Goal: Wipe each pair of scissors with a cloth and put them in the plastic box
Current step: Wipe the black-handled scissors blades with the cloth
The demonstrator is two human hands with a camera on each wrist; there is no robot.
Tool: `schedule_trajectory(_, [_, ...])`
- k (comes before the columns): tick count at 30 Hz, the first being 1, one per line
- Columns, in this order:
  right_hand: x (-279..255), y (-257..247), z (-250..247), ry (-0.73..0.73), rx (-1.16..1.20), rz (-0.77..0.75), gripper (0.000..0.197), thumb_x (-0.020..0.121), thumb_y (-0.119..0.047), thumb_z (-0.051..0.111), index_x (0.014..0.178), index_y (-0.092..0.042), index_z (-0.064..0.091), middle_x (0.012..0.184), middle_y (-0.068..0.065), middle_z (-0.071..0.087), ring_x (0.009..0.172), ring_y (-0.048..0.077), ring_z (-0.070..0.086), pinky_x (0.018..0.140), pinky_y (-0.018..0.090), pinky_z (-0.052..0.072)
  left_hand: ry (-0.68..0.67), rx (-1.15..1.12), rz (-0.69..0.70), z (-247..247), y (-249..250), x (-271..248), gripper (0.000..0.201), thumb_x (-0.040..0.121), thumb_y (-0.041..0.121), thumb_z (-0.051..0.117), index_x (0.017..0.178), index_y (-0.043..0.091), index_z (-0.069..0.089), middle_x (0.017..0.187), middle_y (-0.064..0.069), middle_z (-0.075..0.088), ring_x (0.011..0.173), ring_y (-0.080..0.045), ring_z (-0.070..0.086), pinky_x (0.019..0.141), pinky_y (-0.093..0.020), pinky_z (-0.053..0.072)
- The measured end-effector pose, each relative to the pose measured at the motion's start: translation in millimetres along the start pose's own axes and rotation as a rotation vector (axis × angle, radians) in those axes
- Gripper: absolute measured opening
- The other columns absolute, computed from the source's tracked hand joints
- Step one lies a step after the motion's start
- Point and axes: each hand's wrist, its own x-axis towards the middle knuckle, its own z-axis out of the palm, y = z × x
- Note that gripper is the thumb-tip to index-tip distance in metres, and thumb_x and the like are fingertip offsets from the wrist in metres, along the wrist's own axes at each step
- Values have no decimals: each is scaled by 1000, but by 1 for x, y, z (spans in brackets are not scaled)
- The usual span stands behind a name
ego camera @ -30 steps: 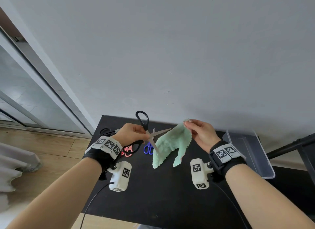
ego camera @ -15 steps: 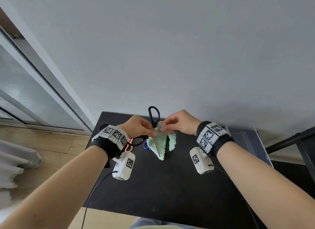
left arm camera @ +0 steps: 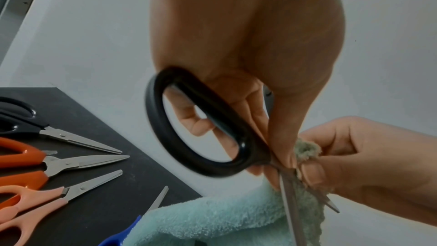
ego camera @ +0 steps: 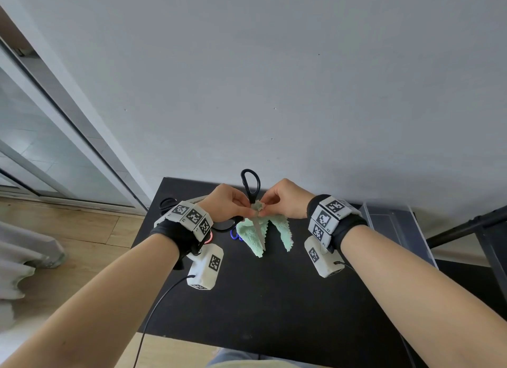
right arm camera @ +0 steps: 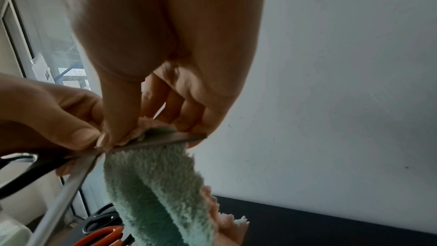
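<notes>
left hand (ego camera: 227, 206): fingers pinch the black scissors (ego camera: 250, 185) near the pivot, blades spread | right hand (ego camera: 285, 201): thumb and fingers pinch the green cloth (ego camera: 256, 232) around one blade, the cloth hanging below the fingertips | other scissors (left arm camera: 71, 162): on the black table (ego camera: 274, 299) below left fingers | plastic box (ego camera: 389, 219): beyond right wrist

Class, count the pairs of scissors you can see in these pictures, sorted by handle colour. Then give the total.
Black scissors: 2 (held pair, table pair)
Orange scissors: 1
Pink scissors: 1
Blue scissors: 1
Total: 5
</notes>
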Motion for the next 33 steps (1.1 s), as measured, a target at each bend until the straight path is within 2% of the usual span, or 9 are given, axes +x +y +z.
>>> schedule_trajectory(2, [0, 1, -2, 3, -39, 2, 19, 80, -16, 75, 98, -10, 73, 78, -8, 65, 74, 5, 58, 68, 10, 43, -3, -6, 2, -1, -2, 0, 11, 76, 9, 78, 72, 10, 67, 54, 9, 65, 49, 1, 60, 53, -7, 44])
schedule_trajectory(9, [-1, 9, -6, -13, -128, 21, 20, 81, -15, 73, 100, -9, 72, 86, -3, 65, 82, 10, 58, 73, 14, 43, -12, -3, 0, -3, -8, 2, 8, 76, 8, 77, 76, 7, 68, 58, 5, 67, 53, -2, 61, 60, -9, 48])
schedule_trajectory(13, [-4, 14, -9, -28, -140, 27, 21, 82, -12, 72, 102, -7, 71, 83, -5, 65, 75, 4, 57, 70, 10, 41, -18, 21, 7, -5, -9, 1, 7, 77, 8, 76, 79, 6, 69, 59, 6, 67, 53, 1, 61, 61, -9, 48])
schedule_trajectory(17, [-4, 19, -8, -25, -141, 27, 25, 81, -9, 73, 105, -3, 70, 86, -2, 66, 73, 1, 57, 67, 6, 41, -32, 38, -11, -9, -16, -1, 7, 78, 12, 76, 76, 12, 69, 60, 10, 69, 58, 0, 63, 69, -12, 50])
schedule_trajectory(20, [-3, 20, -7, -10, -136, 23, 27, 79, -10, 74, 105, -3, 70, 87, -2, 66, 73, -1, 56, 67, 6, 40, -34, 17, -20, -9, -18, -3, 7, 79, 10, 75, 76, 13, 68, 59, 10, 69, 58, 1, 64, 65, -11, 48])
schedule_trajectory(25, [-7, 30, -13, 33, -216, 54, 15, 80, -10, 73, 95, -7, 73, 78, -10, 63, 79, 7, 58, 79, 21, 45, 10, -21, -87, -18, -34, -10, 6, 80, 10, 74, 78, 10, 68, 62, 6, 70, 60, -4, 66, 66, -11, 50])
schedule_trajectory(28, [-12, 41, -15, 102, -188, 83, 14, 77, -9, 76, 90, -7, 74, 77, -11, 65, 76, 6, 60, 81, 20, 48, 99, -87, -131, -27, -48, -19, 4, 80, 11, 74, 81, 8, 71, 66, 5, 72, 60, 2, 66, 61, -4, 45])
schedule_trajectory(31, [-10, 41, -6, 150, -104, 85, 12, 74, -13, 79, 77, -21, 70, 75, -11, 66, 77, 7, 63, 84, 26, 51, 165, -244, -142, -27, -47, -21, 5, 81, 7, 72, 79, 12, 71, 64, 2, 71, 55, -1, 65, 58, -8, 46])
schedule_trajectory(33, [-5, 41, 3, 169, -71, 103, 17, 75, -16, 78, 75, -26, 65, 80, -6, 69, 81, 11, 65, 85, 29, 52, 186, -361, -139, -27, -43, -20, 8, 79, 6, 73, 85, 12, 73, 74, -11, 72, 61, -10, 65, 63, -15, 52])
